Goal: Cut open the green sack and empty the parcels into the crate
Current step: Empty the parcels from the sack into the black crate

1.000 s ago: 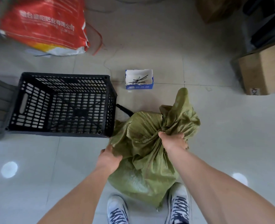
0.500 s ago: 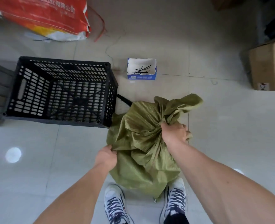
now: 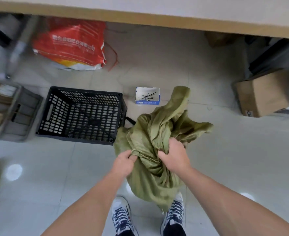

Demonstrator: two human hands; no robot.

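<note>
The green woven sack point(image 3: 154, 138) stands on the tiled floor just in front of my shoes, its loose top flopping up and to the right. My left hand point(image 3: 124, 162) pinches a fold on the sack's left side. My right hand point(image 3: 175, 156) grips bunched fabric near the middle. The black slotted plastic crate point(image 3: 58, 114) sits on the floor to the left of the sack, its near right corner almost touching it. I see nothing inside the crate. No parcels are visible; the sack's contents are hidden.
A small blue-and-white box of black ties point(image 3: 147, 95) lies beyond the sack. A red printed bag point(image 3: 70, 45) sits far left under a table edge point(image 3: 157, 19). A cardboard box point(image 3: 261, 92) stands at right, a grey bin point(image 3: 16, 113) left of the crate.
My left hand has shifted up and right along the sack, closer to my right hand. The sack's loose top has risen and spread. The camera has tilted up, showing the table edge.
</note>
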